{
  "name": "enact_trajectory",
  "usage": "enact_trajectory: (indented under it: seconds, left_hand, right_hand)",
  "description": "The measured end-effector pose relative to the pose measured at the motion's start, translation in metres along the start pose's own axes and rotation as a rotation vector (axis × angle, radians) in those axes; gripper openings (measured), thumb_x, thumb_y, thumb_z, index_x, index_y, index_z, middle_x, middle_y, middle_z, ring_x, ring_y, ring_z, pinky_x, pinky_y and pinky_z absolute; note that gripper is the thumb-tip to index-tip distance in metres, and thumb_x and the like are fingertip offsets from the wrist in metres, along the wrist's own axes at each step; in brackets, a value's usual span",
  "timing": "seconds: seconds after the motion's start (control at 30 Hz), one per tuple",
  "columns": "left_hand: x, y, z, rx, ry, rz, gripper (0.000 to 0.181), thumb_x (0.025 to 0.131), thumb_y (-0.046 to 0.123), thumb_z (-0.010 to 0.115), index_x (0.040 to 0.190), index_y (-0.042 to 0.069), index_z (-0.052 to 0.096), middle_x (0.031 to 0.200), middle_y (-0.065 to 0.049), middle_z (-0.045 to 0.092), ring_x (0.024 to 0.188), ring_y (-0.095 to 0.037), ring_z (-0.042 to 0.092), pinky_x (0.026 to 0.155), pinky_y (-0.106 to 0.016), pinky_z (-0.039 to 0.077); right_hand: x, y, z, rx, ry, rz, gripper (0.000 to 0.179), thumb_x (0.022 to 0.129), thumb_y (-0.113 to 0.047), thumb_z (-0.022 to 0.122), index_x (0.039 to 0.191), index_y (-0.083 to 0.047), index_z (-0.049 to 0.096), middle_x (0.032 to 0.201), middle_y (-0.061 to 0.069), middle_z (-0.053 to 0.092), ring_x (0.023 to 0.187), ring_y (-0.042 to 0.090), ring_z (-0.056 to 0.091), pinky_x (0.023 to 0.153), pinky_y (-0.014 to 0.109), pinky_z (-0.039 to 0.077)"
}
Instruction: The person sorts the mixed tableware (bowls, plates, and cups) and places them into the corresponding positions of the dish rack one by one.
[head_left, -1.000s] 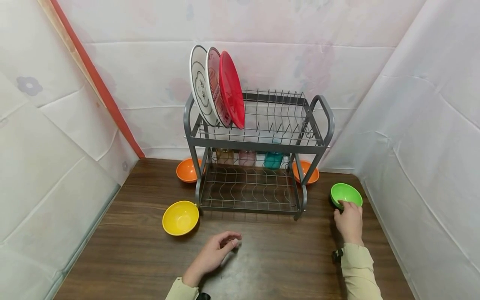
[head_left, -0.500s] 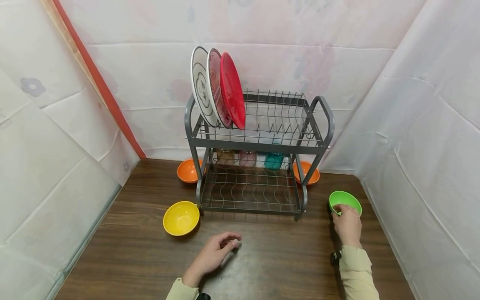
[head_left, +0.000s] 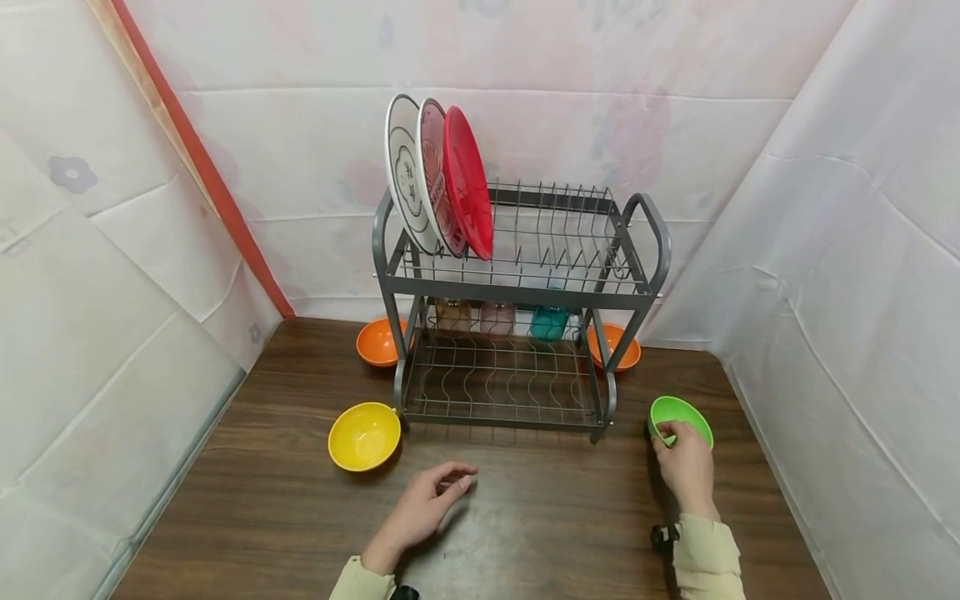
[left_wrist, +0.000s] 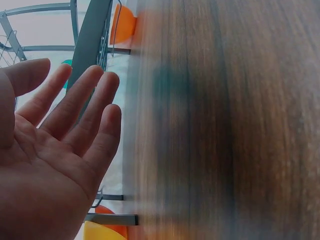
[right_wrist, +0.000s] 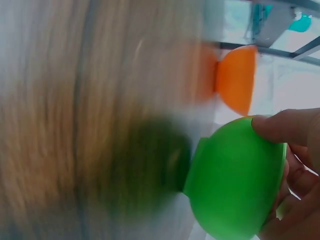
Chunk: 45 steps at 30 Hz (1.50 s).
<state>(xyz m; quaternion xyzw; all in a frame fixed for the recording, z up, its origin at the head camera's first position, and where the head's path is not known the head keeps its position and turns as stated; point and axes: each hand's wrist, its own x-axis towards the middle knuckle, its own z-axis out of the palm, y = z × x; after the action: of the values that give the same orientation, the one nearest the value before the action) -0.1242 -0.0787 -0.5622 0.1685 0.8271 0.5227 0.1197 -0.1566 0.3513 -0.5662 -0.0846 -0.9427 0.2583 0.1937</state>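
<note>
A green bowl is at the right of the table, its near rim pinched between the thumb and fingers of my right hand. In the right wrist view the thumb presses on the outside of the bowl, with the other fingers behind the rim. My left hand holds nothing over the front middle of the table; its fingers are loosely bent, and the palm shows bare in the left wrist view. Nearest to it is a yellow bowl, standing upright by the rack's left front foot.
A two-tier dish rack stands at the back centre. Its upper tier holds a white plate, a patterned plate and a red plate. Glasses, one of them teal, sit below. Orange bowls flank the rack.
My right hand has drawn the green bowl toward me and slightly left, keeping hold of its rim. My left hand has barely shifted.
</note>
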Motion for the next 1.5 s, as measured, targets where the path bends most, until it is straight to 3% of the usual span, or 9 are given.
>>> enact_trajectory:
  seconds: [0.23, 0.6, 0.83, 1.0, 1.2, 1.33, 1.5]
  left_hand:
    - [0.0, -0.001, -0.002, -0.02, 0.021, -0.011, 0.029, 0.104, 0.022, 0.055, 0.127, 0.009, 0.065, 0.122, -0.008, 0.068, 0.108, -0.018, 0.062, 0.09, -0.037, 0.051]
    - [0.0, 0.002, -0.003, -0.037, 0.055, -0.011, 0.027, 0.104, 0.022, 0.056, 0.125, 0.01, 0.067, 0.121, -0.008, 0.068, 0.105, -0.018, 0.064, 0.085, -0.033, 0.052]
    - [-0.003, 0.004, -0.002, -0.072, 0.081, 0.01, 0.026, 0.103, 0.025, 0.058, 0.123, 0.011, 0.068, 0.118, -0.007, 0.068, 0.102, -0.022, 0.065, 0.083, -0.03, 0.052]
    - [-0.004, 0.008, 0.001, -0.04, 0.097, 0.042, 0.023, 0.102, 0.023, 0.059, 0.121, 0.014, 0.069, 0.116, -0.001, 0.069, 0.102, -0.015, 0.064, 0.083, -0.032, 0.052]
    - [-0.003, 0.015, 0.008, -0.014, 0.115, 0.113, 0.022, 0.1, 0.016, 0.061, 0.121, 0.02, 0.068, 0.118, -0.005, 0.069, 0.105, -0.017, 0.063, 0.083, -0.033, 0.053]
    - [-0.002, 0.019, 0.013, -0.025, 0.133, 0.188, 0.025, 0.097, 0.013, 0.066, 0.12, 0.02, 0.067, 0.122, -0.004, 0.066, 0.111, -0.023, 0.061, 0.083, -0.038, 0.055]
    - [-0.001, 0.021, 0.018, -0.012, 0.12, 0.243, 0.025, 0.094, 0.016, 0.071, 0.117, 0.023, 0.067, 0.128, 0.001, 0.063, 0.117, -0.021, 0.057, 0.083, -0.042, 0.055]
  right_hand:
    - [-0.02, -0.02, -0.003, 0.098, 0.016, -0.002, 0.017, 0.077, 0.002, 0.079, 0.092, -0.002, 0.071, 0.077, 0.006, 0.061, 0.07, 0.021, 0.053, 0.061, 0.035, 0.041]
    - [-0.058, -0.057, -0.011, 0.178, -0.049, 0.005, 0.02, 0.076, 0.0, 0.083, 0.093, -0.003, 0.073, 0.081, 0.001, 0.063, 0.067, 0.011, 0.05, 0.054, 0.024, 0.039]
    - [-0.08, -0.084, -0.011, 0.263, -0.08, -0.12, 0.026, 0.07, 0.003, 0.086, 0.091, -0.007, 0.073, 0.079, -0.008, 0.06, 0.064, 0.004, 0.048, 0.055, 0.023, 0.042]
    - [-0.092, -0.105, -0.003, 0.347, -0.157, -0.146, 0.029, 0.069, 0.002, 0.087, 0.09, -0.013, 0.074, 0.078, -0.014, 0.058, 0.065, 0.002, 0.049, 0.058, 0.023, 0.045]
    - [-0.1, -0.124, 0.008, 0.438, -0.322, -0.156, 0.028, 0.072, -0.002, 0.085, 0.092, -0.019, 0.074, 0.08, -0.017, 0.058, 0.071, 0.004, 0.053, 0.065, 0.025, 0.049]
    - [-0.104, -0.133, 0.016, 0.494, -0.392, -0.219, 0.027, 0.074, -0.005, 0.084, 0.094, -0.019, 0.073, 0.085, -0.016, 0.061, 0.076, 0.005, 0.056, 0.068, 0.026, 0.051]
    - [-0.109, -0.142, 0.023, 0.559, -0.426, -0.304, 0.027, 0.076, -0.004, 0.082, 0.097, -0.017, 0.073, 0.091, -0.012, 0.065, 0.081, 0.007, 0.061, 0.071, 0.027, 0.053]
